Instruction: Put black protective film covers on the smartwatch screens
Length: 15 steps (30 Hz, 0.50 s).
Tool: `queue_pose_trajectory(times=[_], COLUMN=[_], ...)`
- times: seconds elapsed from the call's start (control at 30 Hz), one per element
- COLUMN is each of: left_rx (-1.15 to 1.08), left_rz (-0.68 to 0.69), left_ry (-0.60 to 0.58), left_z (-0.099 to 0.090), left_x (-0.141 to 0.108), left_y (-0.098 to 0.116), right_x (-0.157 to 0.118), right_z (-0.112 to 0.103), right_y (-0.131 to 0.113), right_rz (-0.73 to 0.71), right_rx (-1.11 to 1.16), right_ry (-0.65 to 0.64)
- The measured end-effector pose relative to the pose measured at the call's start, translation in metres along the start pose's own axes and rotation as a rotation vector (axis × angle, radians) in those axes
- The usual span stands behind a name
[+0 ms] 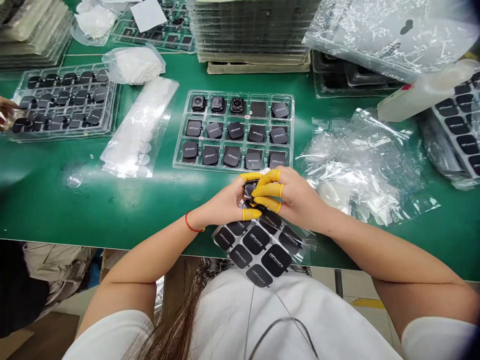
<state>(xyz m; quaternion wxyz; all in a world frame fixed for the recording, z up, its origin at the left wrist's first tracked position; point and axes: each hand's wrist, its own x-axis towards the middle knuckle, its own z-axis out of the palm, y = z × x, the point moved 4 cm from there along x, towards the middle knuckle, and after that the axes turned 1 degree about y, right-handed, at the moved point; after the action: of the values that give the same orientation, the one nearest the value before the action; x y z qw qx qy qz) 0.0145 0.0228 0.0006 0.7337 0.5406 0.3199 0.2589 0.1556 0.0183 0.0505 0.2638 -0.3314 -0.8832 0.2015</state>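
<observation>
My left hand (pixel 227 200), in yellow finger cots, is closed around a small dark smartwatch body (pixel 250 190). My right hand (pixel 290 197), also in yellow finger cots, bunches its fingers on the watch's right side. Whether a label lies under those fingertips is hidden. Below both hands a sheet of black square labels printed "HiFuture" (pixel 257 237) hangs over the table's front edge. Just beyond is a clear compartment tray (pixel 233 167). It holds several label-covered watch bodies, three with bare round-marked faces at the back left, and one compartment with no watch beside them.
Clear plastic film (pixel 360 170) lies to my right, near a white bottle (pixel 423 95). On the left are a strip of round clear stickers (pixel 137 132) and another filled tray (pixel 63 131), with another person's hand (pixel 6 111) beside it. Stacked trays (pixel 251 35) stand behind.
</observation>
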Motion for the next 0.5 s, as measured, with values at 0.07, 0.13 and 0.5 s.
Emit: queue_pose_trajectory(times=[0.07, 0.13, 0.5], left_rx=[0.003, 0.028, 0.099], left_rz=[-0.007, -0.027, -0.052], left_ry=[0.007, 0.028, 0.041], left_z=[0.002, 0.002, 0.0], left_x=[0.001, 0.0, -0.011], left_y=[0.0, 0.0, 0.014], right_x=[0.0, -0.006, -0.056], right_z=[-0.009, -0.029, -0.071], right_y=[0.004, 0.021, 0.106], right_rz=[0.024, 0.101, 0.478], right_rx=[0.098, 0.02, -0.305], right_ry=[0.009, 0.106, 0.076])
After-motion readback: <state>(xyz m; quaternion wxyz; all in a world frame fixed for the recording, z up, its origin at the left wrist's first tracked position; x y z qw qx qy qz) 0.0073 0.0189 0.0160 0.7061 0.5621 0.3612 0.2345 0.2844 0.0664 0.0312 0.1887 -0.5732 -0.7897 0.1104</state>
